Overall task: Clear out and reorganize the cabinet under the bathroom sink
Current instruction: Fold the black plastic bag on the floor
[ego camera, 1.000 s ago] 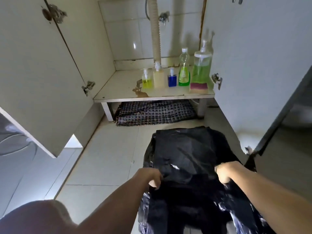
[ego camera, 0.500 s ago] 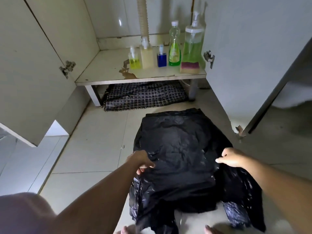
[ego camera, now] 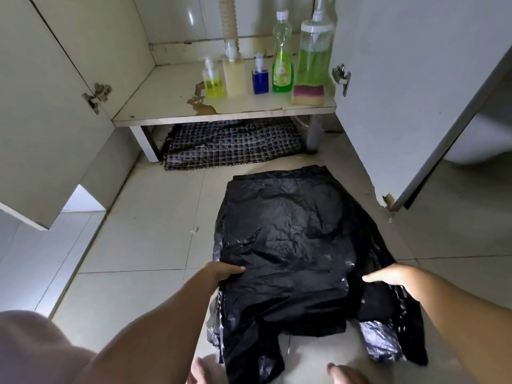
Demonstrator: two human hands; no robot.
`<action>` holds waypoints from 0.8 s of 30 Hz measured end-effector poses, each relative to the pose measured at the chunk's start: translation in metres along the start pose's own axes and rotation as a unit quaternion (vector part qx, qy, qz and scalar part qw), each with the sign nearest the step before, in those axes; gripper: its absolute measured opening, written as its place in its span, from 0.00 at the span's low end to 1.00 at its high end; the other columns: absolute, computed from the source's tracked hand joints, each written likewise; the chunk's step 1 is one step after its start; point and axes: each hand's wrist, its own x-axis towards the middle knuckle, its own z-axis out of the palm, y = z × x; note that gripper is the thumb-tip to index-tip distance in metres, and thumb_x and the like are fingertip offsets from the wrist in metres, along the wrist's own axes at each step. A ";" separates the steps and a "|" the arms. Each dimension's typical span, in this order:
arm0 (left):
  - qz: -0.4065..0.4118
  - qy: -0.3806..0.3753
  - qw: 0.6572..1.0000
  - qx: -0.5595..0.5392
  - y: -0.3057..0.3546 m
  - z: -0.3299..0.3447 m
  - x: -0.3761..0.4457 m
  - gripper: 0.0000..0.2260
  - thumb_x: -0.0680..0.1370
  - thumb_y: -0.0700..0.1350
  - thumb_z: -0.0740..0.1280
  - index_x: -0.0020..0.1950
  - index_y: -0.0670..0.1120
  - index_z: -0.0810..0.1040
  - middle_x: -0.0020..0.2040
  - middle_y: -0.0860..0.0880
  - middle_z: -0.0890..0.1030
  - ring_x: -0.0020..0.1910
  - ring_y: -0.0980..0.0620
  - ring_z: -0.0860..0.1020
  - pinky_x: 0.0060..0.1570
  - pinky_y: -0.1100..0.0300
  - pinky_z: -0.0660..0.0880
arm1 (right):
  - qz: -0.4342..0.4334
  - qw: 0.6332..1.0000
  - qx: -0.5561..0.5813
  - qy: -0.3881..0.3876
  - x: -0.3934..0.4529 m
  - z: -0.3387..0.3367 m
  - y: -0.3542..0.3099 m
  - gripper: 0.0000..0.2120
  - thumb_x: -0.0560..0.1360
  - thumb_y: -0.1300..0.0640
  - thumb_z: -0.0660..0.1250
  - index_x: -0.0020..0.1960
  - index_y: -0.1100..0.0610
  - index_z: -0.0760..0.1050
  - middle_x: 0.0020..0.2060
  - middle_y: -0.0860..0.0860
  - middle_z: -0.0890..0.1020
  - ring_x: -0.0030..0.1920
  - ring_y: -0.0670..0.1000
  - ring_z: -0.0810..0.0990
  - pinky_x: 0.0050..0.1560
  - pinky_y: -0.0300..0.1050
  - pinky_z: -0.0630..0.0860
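A black plastic bag (ego camera: 291,245) lies spread flat on the floor tiles in front of the open cabinet. My left hand (ego camera: 223,273) pinches its left edge, thumb on top. Across from it, my right hand (ego camera: 393,278) pinches the right edge, with its lower fingers tucked under a fold. On the cabinet shelf (ego camera: 166,106) stand a yellow pump bottle (ego camera: 213,83), a cream bottle (ego camera: 235,76), a blue bottle (ego camera: 260,80), a green dish-soap bottle (ego camera: 282,65) and a large green pump dispenser (ego camera: 314,56). A sponge (ego camera: 308,94) lies at the shelf's front right.
Both cabinet doors stand open, the left door (ego camera: 41,106) and the right door (ego camera: 401,79). A checked cloth (ego camera: 235,145) lies under the shelf. A ribbed drain hose (ego camera: 228,18) comes down at the back. My toes (ego camera: 343,374) show at the bottom edge.
The bag has come down from a raised hold to lie flat on the floor. Both hands lowered with it and moved apart. The view tilted downward.
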 end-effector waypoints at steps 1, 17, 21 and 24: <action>-0.002 -0.015 1.000 0.006 0.001 0.001 -0.007 0.24 0.79 0.44 0.66 0.71 0.36 0.65 0.71 0.40 0.69 0.65 0.45 0.71 0.61 0.55 0.66 | 0.003 1.000 -0.012 -0.001 0.001 0.003 -0.003 0.31 0.71 0.54 0.73 0.68 0.67 0.68 0.69 0.61 0.71 0.70 0.57 0.68 0.67 0.45 0.63; -0.056 -0.075 0.994 -0.060 0.003 0.013 -0.013 0.21 0.78 0.44 0.67 0.68 0.37 0.70 0.44 0.42 0.81 0.54 0.43 0.78 0.53 0.53 0.68 | 0.022 0.996 -0.070 0.041 -0.008 0.019 0.010 0.30 0.70 0.55 0.74 0.66 0.66 0.70 0.62 0.60 0.76 0.59 0.56 0.75 0.57 0.43 0.69; -0.071 -0.076 0.992 -0.066 0.011 0.007 -0.012 0.12 0.79 0.44 0.65 0.56 0.36 0.73 0.51 0.42 0.79 0.54 0.43 0.77 0.57 0.53 0.67 | -0.002 0.993 -0.111 0.030 -0.022 0.015 -0.008 0.09 0.72 0.60 0.71 0.50 0.63 0.77 0.42 0.56 0.75 0.42 0.52 0.74 0.47 0.42 0.72; -0.067 -0.063 0.992 -0.088 0.015 -0.001 -0.008 0.11 0.79 0.43 0.64 0.40 0.39 0.68 0.38 0.44 0.74 0.35 0.46 0.72 0.49 0.56 0.65 | -0.034 0.997 -0.063 0.041 -0.049 -0.003 -0.038 0.13 0.76 0.61 0.65 0.34 0.60 0.67 0.33 0.53 0.67 0.33 0.49 0.67 0.36 0.39 0.67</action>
